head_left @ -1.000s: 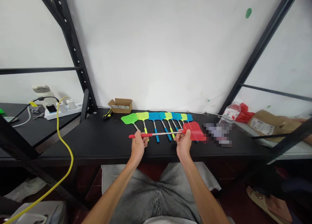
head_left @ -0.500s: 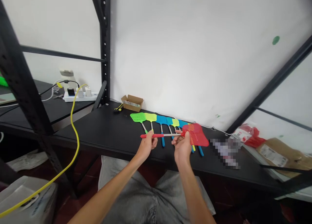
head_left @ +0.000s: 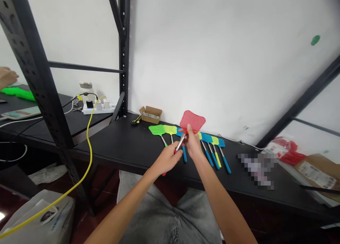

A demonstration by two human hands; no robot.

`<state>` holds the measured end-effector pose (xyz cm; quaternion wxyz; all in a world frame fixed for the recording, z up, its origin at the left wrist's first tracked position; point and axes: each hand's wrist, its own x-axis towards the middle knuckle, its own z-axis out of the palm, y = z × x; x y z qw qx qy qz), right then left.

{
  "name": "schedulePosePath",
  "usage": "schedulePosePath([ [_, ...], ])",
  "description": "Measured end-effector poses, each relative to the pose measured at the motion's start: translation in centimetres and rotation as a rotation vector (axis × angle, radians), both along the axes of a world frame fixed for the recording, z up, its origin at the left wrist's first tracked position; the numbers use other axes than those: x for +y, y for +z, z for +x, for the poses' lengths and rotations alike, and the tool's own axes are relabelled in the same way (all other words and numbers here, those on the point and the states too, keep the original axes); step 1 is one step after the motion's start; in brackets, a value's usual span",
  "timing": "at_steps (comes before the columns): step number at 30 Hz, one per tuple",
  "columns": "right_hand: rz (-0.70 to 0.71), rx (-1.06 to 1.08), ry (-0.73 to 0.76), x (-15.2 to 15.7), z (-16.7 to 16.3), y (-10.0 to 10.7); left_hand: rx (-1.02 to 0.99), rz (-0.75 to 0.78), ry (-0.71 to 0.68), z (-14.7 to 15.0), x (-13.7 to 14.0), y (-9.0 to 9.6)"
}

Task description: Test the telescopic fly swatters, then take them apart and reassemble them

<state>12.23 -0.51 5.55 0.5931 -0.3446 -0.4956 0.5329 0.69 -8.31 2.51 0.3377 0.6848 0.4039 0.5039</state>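
Observation:
Held between both hands is a red fly swatter [head_left: 193, 121] with a metal shaft, its head raised and tilted toward the wall. My left hand [head_left: 170, 158] is closed around its red handle, whose end shows below the fist. My right hand [head_left: 192, 142] pinches it where the shaft meets the head. Behind my hands a row of fly swatters lies on the black table: a green one [head_left: 157, 130] at the left, a yellow one [head_left: 170, 130] beside it, then several blue and yellow ones, with a blue one [head_left: 225, 162] at the right end. My hands partly cover the middle of the row.
A small open cardboard box [head_left: 151, 114] stands against the wall, a black and yellow item [head_left: 136, 120] beside it. A yellow cable [head_left: 89, 141] hangs at the left from a power strip [head_left: 99, 109]. At far left is another person's hand [head_left: 7, 77]. Packages [head_left: 317, 170] lie at right.
The red fly swatter has turned from lying sideways to pointing up and away, its head moving left. My left hand has dropped lower along with the handle. The view has shifted slightly left.

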Motion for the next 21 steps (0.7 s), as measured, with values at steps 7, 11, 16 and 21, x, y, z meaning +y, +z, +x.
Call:
schedulePosePath([
  [7,0.105,-0.536,-0.077,2.9,4.2,-0.8,0.347,-0.118,0.559,-5.3,1.7,-0.2],
  [11,0.261,-1.02,-0.407,4.6,12.2,-1.8,0.596,-0.281,0.612,-7.1,1.7,-0.3],
  [16,0.123,-1.405,-0.508,5.8,20.4,-3.6,0.724,-0.298,0.634,-5.9,1.6,-1.0],
  [21,0.109,-1.592,-0.427,6.4,23.4,-6.9,0.857,-0.283,0.716,-4.2,1.4,-1.0],
])
